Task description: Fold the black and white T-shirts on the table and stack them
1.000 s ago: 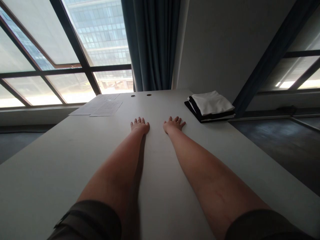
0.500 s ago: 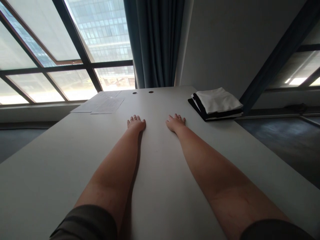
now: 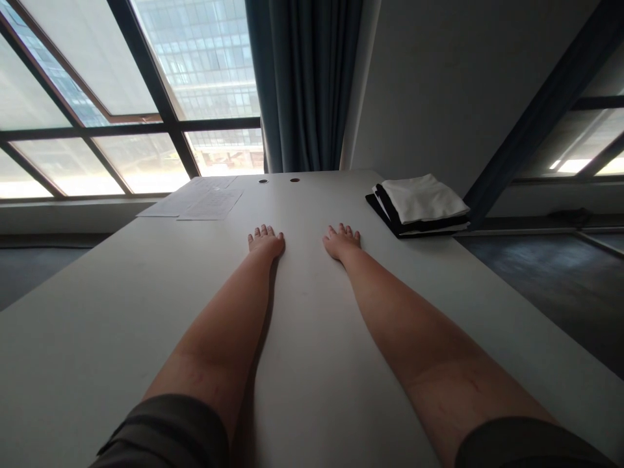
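Note:
Both arms stretch forward over a white table (image 3: 302, 325). Palm down on its surface, my left hand (image 3: 266, 241) has its fingers spread and holds nothing. My right hand (image 3: 342, 242) also lies flat with fingers apart, a short way to the right. Beyond it on the right is a stack of folded cloths (image 3: 423, 203), white on top with black and white layers beneath; the hand does not touch it. Sheets of paper (image 3: 209, 203) with faint print lie past my left hand, apart from it.
Two round cable holes (image 3: 295, 180) sit near the table's far edge. Behind it hang a dark blue curtain (image 3: 305, 84) and a grey wall (image 3: 429, 84). Framed windows (image 3: 131, 156) fill the left side. Dark floor (image 3: 550, 273) shows past the right edge.
The view has tilted very slightly. Both hands stay flat in the same place, and the cloths and papers have not moved on the table.

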`<state>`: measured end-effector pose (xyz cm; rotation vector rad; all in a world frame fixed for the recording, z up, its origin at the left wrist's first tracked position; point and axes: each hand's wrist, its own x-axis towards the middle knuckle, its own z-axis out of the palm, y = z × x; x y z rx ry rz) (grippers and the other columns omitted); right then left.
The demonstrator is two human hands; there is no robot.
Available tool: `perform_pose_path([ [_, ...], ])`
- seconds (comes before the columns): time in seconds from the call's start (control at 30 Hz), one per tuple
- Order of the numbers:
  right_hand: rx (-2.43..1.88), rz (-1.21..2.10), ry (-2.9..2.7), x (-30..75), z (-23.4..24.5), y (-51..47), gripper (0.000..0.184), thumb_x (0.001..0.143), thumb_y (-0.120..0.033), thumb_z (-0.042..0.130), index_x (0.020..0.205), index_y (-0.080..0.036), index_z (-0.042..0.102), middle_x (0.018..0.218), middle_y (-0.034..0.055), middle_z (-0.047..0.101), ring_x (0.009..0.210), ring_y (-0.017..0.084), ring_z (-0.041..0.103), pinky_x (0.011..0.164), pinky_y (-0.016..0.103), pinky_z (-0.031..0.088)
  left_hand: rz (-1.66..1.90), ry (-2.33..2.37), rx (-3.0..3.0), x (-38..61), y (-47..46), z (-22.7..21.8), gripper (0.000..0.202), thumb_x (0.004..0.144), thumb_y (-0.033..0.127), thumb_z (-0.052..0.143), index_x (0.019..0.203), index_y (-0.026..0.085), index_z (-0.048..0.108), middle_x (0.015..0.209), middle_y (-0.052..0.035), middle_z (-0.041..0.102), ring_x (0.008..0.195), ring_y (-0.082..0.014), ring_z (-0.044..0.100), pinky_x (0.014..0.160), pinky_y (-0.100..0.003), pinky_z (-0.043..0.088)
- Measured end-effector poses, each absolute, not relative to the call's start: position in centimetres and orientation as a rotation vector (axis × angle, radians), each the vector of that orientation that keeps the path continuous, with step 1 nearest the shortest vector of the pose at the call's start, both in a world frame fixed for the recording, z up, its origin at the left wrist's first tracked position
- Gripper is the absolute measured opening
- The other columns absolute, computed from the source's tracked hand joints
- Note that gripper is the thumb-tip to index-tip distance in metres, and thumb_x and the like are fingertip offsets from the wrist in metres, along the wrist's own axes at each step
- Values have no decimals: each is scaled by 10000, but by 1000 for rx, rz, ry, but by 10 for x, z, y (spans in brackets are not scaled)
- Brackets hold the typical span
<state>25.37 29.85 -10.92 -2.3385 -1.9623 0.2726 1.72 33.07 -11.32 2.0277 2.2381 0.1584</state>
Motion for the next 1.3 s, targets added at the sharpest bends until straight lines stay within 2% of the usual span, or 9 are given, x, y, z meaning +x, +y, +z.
perform_pose_path([
  [0.17, -2363, 277, -1935, 249, -108, 294, 741, 1056, -595, 219, 1715, -258, 181, 1790, 86, 61, 1633, 322, 70, 1292, 561, 32, 165, 2252, 2023, 18, 326, -113, 773, 1024, 562, 184, 1692, 184, 273, 1768, -76, 148, 1634, -309, 139, 1312, -552, 139],
  [0.57, -2381, 236, -1893, 250, -111, 286, 794, 1048, -606, 219, 1715, -177, 172, 1787, 69, 77, 1632, 295, 81, 1305, 525, 44, 157, 2239, 2036, 19, 305, -113, 790, 1019, 581, 174, 1695, 183, 265, 1774, -71, 143, 1635, -310, 129, 1316, -547, 128],
  [0.77, -2387, 251, -1895, 249, -111, 287, 808, 1045, -619, 207, 1716, -172, 158, 1787, 85, 65, 1633, 293, 74, 1304, 520, 39, 164, 2247, 2043, 20, 301, -112, 774, 1017, 560, 204, 1692, 188, 277, 1771, -73, 157, 1633, -310, 142, 1315, -542, 139],
  [1.1, -2398, 231, -1892, 249, -110, 285, 801, 1041, -608, 205, 1716, -179, 164, 1787, 50, 80, 1631, 290, 93, 1305, 521, 55, 169, 2245, 2045, 19, 302, -113, 789, 1009, 567, 207, 1692, 178, 276, 1772, -76, 154, 1633, -314, 139, 1313, -545, 140],
  [1.3, -2377, 225, -1893, 250, -112, 285, 803, 1039, -603, 213, 1712, -167, 180, 1785, 84, 84, 1628, 299, 107, 1300, 534, 57, 169, 2247, 2048, 19, 303, -115, 784, 1009, 575, 211, 1691, 194, 281, 1770, -75, 160, 1633, -316, 141, 1311, -552, 136],
])
